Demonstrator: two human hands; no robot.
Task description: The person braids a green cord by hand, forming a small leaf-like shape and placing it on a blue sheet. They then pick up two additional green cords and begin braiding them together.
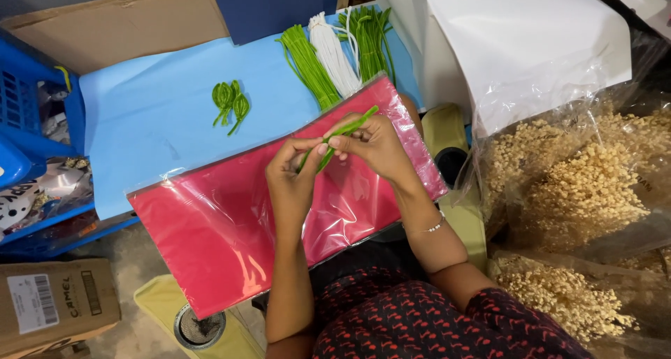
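Note:
My left hand and my right hand meet over a red sheet pack in clear plastic lying on my lap. Both pinch a thin green pipe cleaner that slants up to the right between the fingertips. Its lower part is hidden behind my left fingers. Farther off, on a light blue sheet, lie a few bent green loops, a bundle of straight green pipe cleaners, a white bundle and another green bundle.
Clear bags of dried cream-coloured flowers fill the right side. A white sheet lies at the top right. Blue crates stand at the left, cardboard boxes at the lower left and top left.

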